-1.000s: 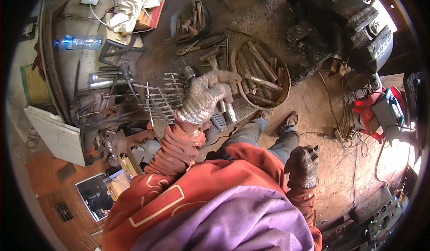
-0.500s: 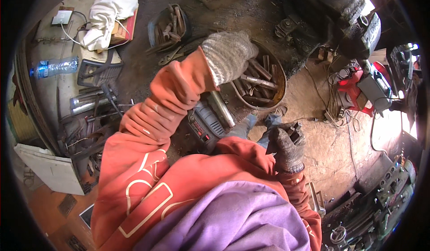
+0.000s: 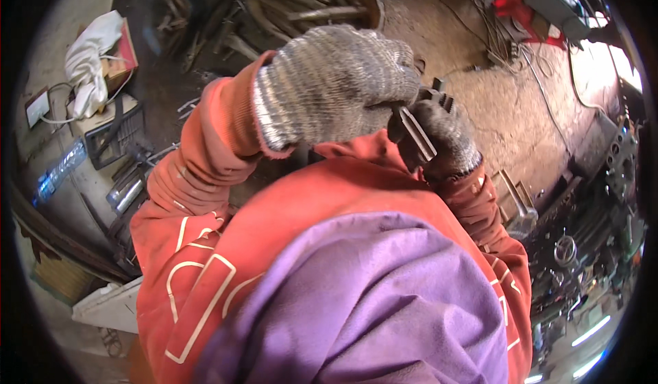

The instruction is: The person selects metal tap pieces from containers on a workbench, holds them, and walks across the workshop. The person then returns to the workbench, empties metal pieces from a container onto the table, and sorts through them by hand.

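My left hand (image 3: 336, 86), in a grey knitted glove, is closed with its fingertips on the upper end of a short grooved metal bar (image 3: 418, 136). The bar slants down against my right hand (image 3: 449, 134), whose glove is darker and dirtier. Several dark metal pieces (image 3: 442, 96) stick out of the right hand's closed fingers. Both hands meet in front of my chest, and the left fingertips are partly hidden. Beyond them, a round basin (image 3: 379, 7) holds several metal bars (image 3: 329, 14).
At the far left a white cloth (image 3: 96, 55) lies over a box, and a clear plastic bottle (image 3: 62, 171) lies nearer. A red and grey machine (image 3: 528, 10) with cables stands at the far right. Metal parts (image 3: 576, 247) crowd the right side.
My left hand has moved from the basin back toward me and right, meeting my right hand. The grooved bar now shows between them. The view has shifted, so the basin sits higher in it.
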`<state>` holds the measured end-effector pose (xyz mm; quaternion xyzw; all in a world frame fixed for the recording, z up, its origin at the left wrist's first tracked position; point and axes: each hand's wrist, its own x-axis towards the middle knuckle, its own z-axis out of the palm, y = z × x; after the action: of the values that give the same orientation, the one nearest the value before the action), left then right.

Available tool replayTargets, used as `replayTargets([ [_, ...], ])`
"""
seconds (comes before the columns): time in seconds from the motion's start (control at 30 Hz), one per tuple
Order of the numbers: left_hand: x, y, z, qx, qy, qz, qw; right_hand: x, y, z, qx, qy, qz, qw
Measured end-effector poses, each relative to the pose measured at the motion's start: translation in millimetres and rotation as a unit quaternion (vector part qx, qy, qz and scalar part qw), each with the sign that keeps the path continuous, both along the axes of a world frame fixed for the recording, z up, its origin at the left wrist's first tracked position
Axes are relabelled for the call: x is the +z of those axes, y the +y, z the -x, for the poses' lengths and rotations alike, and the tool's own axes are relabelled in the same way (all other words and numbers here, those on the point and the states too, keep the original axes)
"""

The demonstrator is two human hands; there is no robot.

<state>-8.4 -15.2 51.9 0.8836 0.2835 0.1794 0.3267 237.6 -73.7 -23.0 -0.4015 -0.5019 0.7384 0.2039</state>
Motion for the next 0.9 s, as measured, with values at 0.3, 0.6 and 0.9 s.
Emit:
replayTargets([
  [0.3, -42.9, -11.2, -51.1, 0.044, -0.051, 0.229, 0.971, -18.3, -46.0, -17.1, -0.277, 0.246, 0.346, 0.862],
  [0.6, -46.3, -29.1, -39.0, 0.191, -0.113, 0.466, 0.857, -24.1, -39.8, -26.7, -0.245, 0.193, 0.277, 0.909],
  [0.9, 16.6, -19.1, 11.8, 0.346, -0.033, 0.378, 0.858, -34.6, -55.6, -26.3, -0.325, 0.163, 0.296, 0.884],
])
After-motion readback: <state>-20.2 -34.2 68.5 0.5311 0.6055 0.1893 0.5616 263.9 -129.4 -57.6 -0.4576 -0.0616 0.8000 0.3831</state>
